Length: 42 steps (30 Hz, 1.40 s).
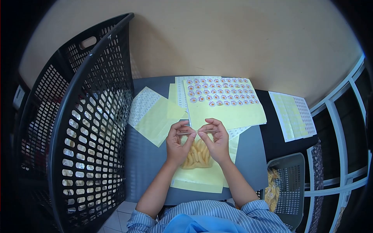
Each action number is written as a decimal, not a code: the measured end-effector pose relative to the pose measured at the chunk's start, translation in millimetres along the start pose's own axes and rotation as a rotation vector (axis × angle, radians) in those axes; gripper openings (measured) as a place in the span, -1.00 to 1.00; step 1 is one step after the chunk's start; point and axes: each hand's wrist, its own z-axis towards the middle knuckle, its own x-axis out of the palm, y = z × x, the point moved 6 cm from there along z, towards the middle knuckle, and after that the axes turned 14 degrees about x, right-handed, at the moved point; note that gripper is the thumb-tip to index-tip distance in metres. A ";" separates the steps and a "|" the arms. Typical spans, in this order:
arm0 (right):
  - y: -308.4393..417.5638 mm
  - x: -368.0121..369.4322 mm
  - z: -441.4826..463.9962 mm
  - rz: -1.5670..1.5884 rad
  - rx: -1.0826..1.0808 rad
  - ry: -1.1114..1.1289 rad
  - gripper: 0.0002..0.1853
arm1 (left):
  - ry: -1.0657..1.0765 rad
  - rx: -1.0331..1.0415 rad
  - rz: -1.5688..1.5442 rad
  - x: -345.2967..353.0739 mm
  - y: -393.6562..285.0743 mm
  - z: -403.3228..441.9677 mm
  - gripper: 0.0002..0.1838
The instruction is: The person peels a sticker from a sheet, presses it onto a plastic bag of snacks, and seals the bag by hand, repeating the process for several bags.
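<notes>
A clear plastic bag (197,155) of yellow, finger-shaped snacks lies in front of me on yellow sheets. My left hand (181,141) pinches the left side of the bag's top edge between thumb and fingers. On the other side, my right hand (213,139) pinches the same edge, its thumb close to the left thumb. The top of the bag looks folded or flattened between them. Beyond my hands lies a sticker sheet (223,97) with rows of round orange and purple labels on yellow backing.
A tall black plastic basket (93,128) with packed bags inside stands at the left. More sticker sheets (151,114) lie on the grey table (248,155), and another sheet (293,116) is at right. A grey basket (285,190) holding yellow snack bags stands lower right. A wall rises behind.
</notes>
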 end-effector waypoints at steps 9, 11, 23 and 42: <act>-0.1 2.3 -3.6 -0.015 -0.046 -0.026 -0.65 | -0.013 0.119 0.123 1.5 -10.7 -0.3 -0.55; -0.6 2.2 -3.5 -0.016 -0.067 -0.042 -0.66 | 0.006 0.084 0.129 1.5 -10.3 -1.3 -0.50; 0.9 0.6 -4.9 -0.030 -0.113 -0.086 -0.70 | 0.009 0.078 0.119 2.9 -13.9 0.4 -0.40; -1.8 1.8 -1.4 -0.109 -0.104 -0.050 -0.65 | 0.014 0.022 0.134 -0.5 -5.7 1.8 -0.32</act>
